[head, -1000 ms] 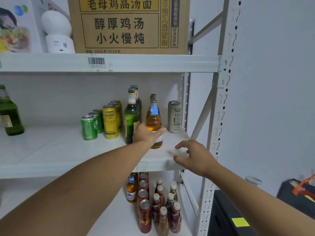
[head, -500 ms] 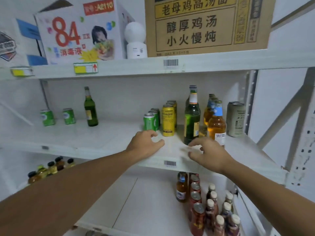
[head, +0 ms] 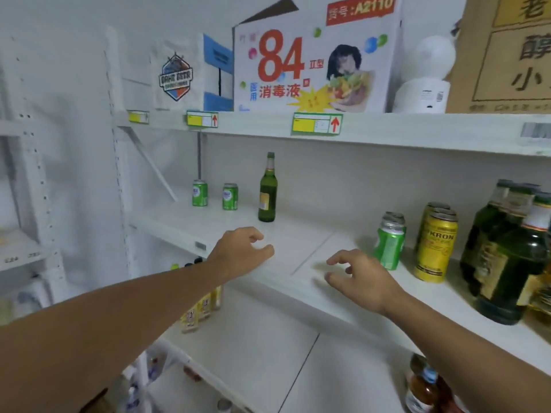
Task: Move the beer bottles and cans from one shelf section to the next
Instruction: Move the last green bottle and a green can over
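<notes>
On the white middle shelf [head: 298, 251], two green cans [head: 199, 193] [head: 230, 197] and one green beer bottle [head: 268, 189] stand at the back left. To the right stands a group: green cans [head: 388, 244], yellow cans [head: 435, 248] and dark green bottles [head: 504, 257], partly cut off by the frame edge. My left hand [head: 241, 251] hovers over the shelf's front middle, fingers loosely curled, holding nothing. My right hand [head: 360, 278] hovers just left of the nearest green can, fingers spread, holding nothing.
The upper shelf carries a white "84" carton [head: 313, 64], a smaller white box [head: 179, 76], a white round device [head: 429, 81] and a brown carton [head: 507, 55]. Small bottles [head: 199, 311] stand on the lower shelf left, more bottles [head: 423, 386] at lower right. A white upright post [head: 119, 144] stands left.
My view has swung left along the shelf. My left hand let go of the amber bottle a second ago; both hands now hover empty over the shelf's middle.
</notes>
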`<control>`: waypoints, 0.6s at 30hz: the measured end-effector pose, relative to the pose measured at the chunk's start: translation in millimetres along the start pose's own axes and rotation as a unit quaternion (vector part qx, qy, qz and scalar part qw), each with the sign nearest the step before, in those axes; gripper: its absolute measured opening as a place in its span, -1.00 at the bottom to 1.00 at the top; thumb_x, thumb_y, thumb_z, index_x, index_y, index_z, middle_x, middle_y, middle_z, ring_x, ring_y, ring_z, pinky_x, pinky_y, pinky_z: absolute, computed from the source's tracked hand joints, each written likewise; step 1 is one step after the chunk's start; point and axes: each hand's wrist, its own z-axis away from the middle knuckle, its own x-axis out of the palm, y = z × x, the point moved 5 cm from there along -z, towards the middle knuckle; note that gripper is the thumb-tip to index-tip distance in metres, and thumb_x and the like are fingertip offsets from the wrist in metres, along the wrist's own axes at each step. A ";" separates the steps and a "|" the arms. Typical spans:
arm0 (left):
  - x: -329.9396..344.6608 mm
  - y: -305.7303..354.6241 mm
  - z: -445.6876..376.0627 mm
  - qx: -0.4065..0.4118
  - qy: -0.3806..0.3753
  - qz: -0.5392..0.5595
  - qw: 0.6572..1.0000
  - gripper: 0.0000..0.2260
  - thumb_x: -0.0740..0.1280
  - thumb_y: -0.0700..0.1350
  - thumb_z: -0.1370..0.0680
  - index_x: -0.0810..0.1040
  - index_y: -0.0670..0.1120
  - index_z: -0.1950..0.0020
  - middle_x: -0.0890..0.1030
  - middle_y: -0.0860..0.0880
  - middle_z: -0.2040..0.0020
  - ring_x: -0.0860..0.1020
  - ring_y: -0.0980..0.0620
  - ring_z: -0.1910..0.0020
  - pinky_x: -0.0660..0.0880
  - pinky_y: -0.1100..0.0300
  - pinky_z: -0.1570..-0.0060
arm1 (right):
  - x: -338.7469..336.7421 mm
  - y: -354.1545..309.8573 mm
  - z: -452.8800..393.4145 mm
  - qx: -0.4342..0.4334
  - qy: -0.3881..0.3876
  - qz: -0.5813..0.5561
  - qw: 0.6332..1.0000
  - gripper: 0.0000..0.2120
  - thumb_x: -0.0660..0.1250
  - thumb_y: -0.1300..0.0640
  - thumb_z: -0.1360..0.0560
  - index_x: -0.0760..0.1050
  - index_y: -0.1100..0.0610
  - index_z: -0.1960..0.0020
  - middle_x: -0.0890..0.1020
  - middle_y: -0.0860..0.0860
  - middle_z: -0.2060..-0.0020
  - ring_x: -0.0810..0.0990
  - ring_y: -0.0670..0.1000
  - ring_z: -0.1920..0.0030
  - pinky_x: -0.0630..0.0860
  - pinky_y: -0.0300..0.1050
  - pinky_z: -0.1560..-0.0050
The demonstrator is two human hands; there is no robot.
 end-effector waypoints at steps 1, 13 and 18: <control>-6.7 -10.8 -5.5 -0.006 -0.001 0.002 1.000 -0.51 0.46 0.28 -0.49 0.64 0.12 -0.37 0.65 0.11 -0.36 0.62 0.06 -0.27 0.49 0.17 -0.19 | 8.2 -8.9 -11.8 0.001 -0.005 -0.003 1.000 -0.70 0.43 -0.18 -0.55 0.63 -0.17 -0.25 0.61 -0.07 -0.25 0.63 -0.03 -0.12 0.56 -0.06 -0.16; -68.0 -98.1 -91.2 -0.006 0.007 -0.006 1.000 -0.46 0.43 0.33 -0.46 0.62 0.14 -0.38 0.61 0.12 -0.35 0.62 0.06 -0.25 0.61 0.00 -0.26 | 63.6 -93.2 -142.5 -0.026 -0.052 0.010 0.998 -0.61 0.44 -0.22 -0.55 0.61 -0.14 -0.32 0.59 -0.07 -0.30 0.61 0.04 -0.28 0.57 0.04 -0.29; -55.4 -114.9 -128.8 -0.008 0.009 -0.010 1.000 -0.47 0.42 0.34 -0.46 0.61 0.18 -0.37 0.58 0.18 -0.31 0.60 0.10 -0.25 0.69 0.03 -0.10 | 79.7 -88.1 -191.1 -0.024 -0.060 -0.008 0.998 -0.61 0.45 -0.20 -0.55 0.61 -0.11 -0.33 0.58 -0.03 -0.34 0.60 0.07 -0.32 0.56 0.05 -0.33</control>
